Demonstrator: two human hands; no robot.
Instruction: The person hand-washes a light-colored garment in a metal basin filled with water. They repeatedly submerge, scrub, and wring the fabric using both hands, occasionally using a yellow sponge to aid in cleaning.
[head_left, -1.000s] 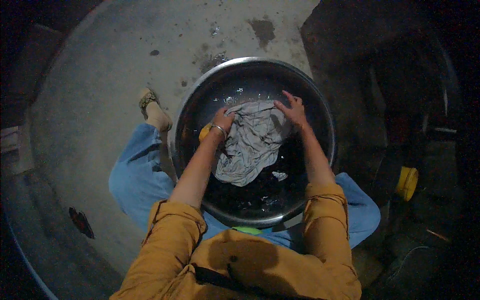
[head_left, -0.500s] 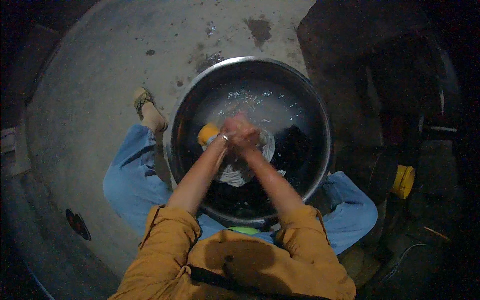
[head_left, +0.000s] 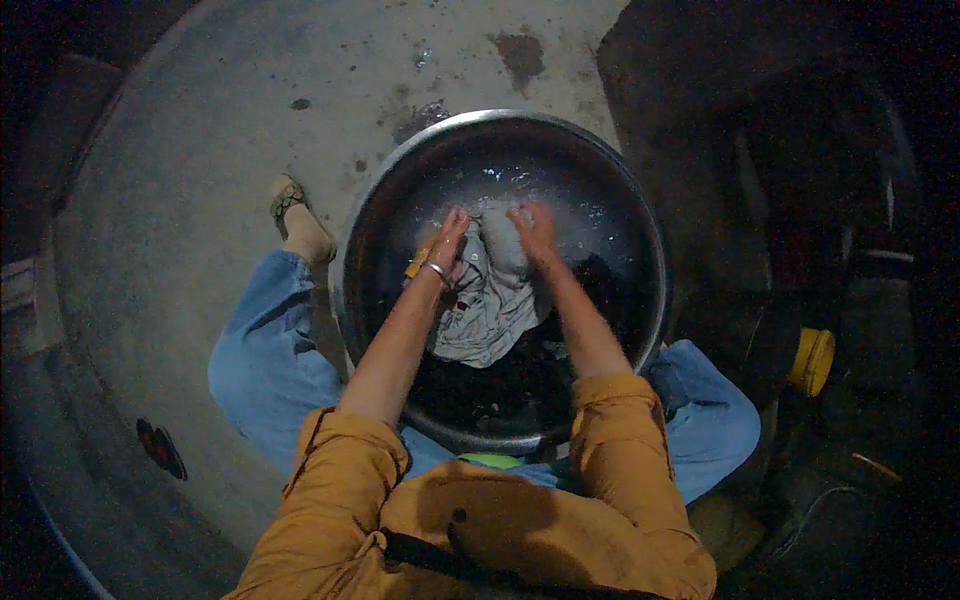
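A pale grey, wet shirt (head_left: 487, 325) with small buttons lies bunched in a round metal basin (head_left: 655, 250) of water. At its upper left edge my left hand (head_left: 450, 245), with a bangle at the wrist, is closed on the cloth. On the opposite side my right hand (head_left: 536, 236) grips the same shirt, its fingers curled in at the top. A thick fold of the cloth rises between the two hands. Beside my left hand a yellow-orange thing (head_left: 420, 258) shows partly; its kind is hidden. Dark cloth (head_left: 597, 285) sits in the water to the right.
The basin stands between my bent knees on a concrete floor (head_left: 230, 130) with damp patches. To the right, a yellow round object (head_left: 811, 362) stands out in the dark area. A dark oval object (head_left: 160, 448) lies on the floor at left.
My hands were pressed together over the bunched shirt, blurred by motion. Now they are apart, the right one further right, and the shirt is spread more open between them.
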